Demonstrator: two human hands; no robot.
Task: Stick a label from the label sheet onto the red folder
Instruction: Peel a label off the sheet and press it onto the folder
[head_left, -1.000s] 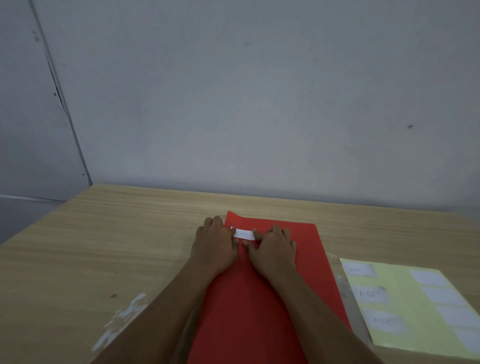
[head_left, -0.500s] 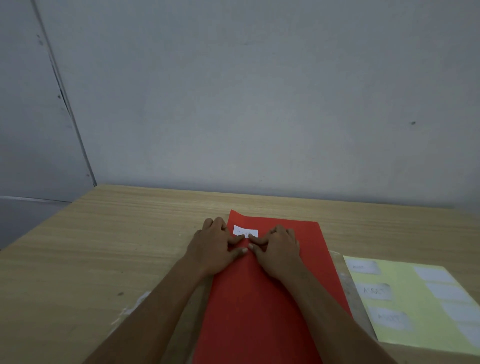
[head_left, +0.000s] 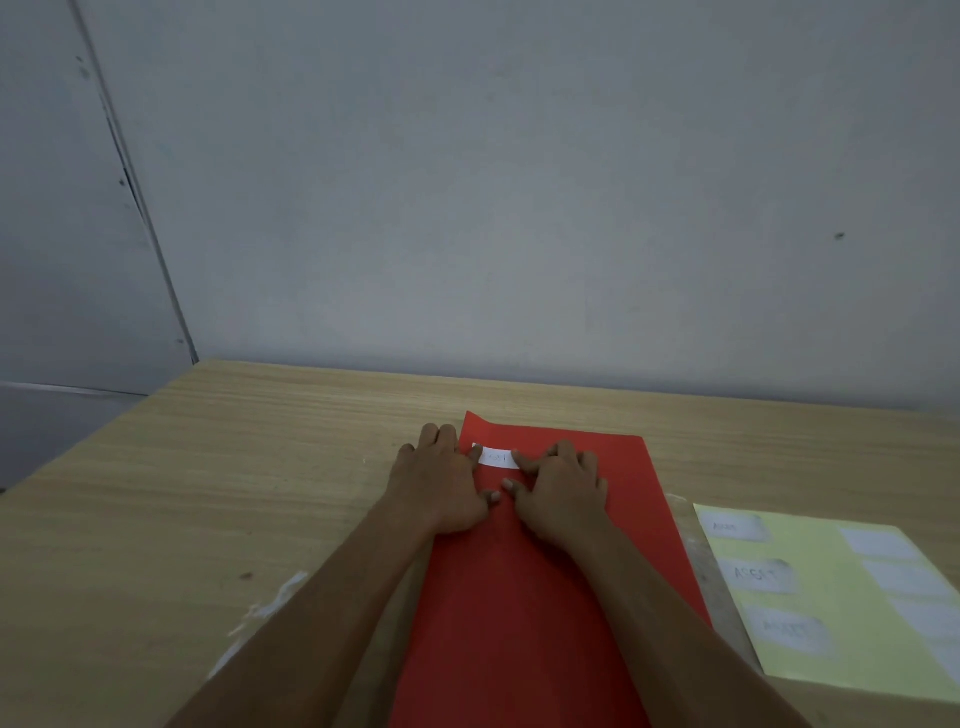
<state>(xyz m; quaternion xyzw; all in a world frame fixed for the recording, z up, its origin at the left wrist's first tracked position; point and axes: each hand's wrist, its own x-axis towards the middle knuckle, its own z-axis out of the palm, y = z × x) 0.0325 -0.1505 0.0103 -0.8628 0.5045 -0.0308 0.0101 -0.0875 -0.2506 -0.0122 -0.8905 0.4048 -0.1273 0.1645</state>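
Wooden table (head_left: 234, 493) fills lower frame; red folder (head_left: 519, 623) lies flat at lower centre, long axis running from bottom edge up toward the wall. Yellow label sheet (head_left: 841, 613) lower right, just beside folder. Left hand (head_left: 441, 478) and right hand (head_left: 561, 493) lie palm-down, fingers spread, gripping nothing, fingertips pressing ends of white label (head_left: 497, 458), long axis left-right, near folder's top edge.
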